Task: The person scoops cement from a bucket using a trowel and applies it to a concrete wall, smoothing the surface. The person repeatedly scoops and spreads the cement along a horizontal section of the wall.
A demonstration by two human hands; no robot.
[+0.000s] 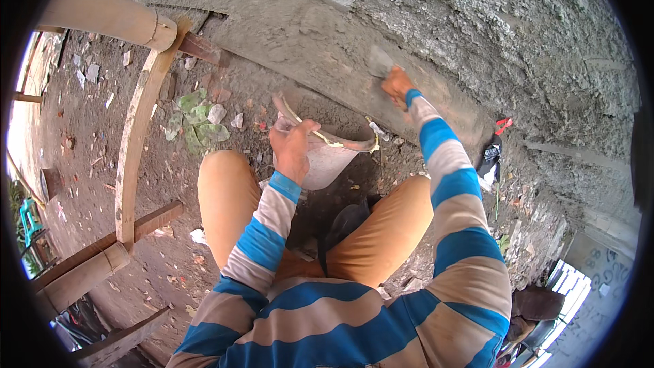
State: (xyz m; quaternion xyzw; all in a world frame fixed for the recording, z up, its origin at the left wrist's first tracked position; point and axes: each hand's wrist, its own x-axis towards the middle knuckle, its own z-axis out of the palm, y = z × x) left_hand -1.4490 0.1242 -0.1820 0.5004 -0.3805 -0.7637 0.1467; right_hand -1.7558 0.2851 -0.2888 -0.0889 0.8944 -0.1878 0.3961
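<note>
My left hand (293, 150) is closed around the near left part of a bucket's rim. The pale, dirty bucket (330, 169) stands tilted between my knees, a yellowish cord along its edge and grey mortar (328, 119) inside. Out ahead to the right, my right hand (398, 87) grips a trowel; its handle is hidden in the fist. The trowel's grey blade (380, 63) lies against a smooth grey band (293, 34) at the foot of the rough wall.
Grey rough wall (470, 20) rises along the far side. Wooden poles (133, 143) form a frame at left. Green leaves (197, 123) and rubble litter the dirt ground. A dark bag-like object (489, 157) lies beside the wall at right.
</note>
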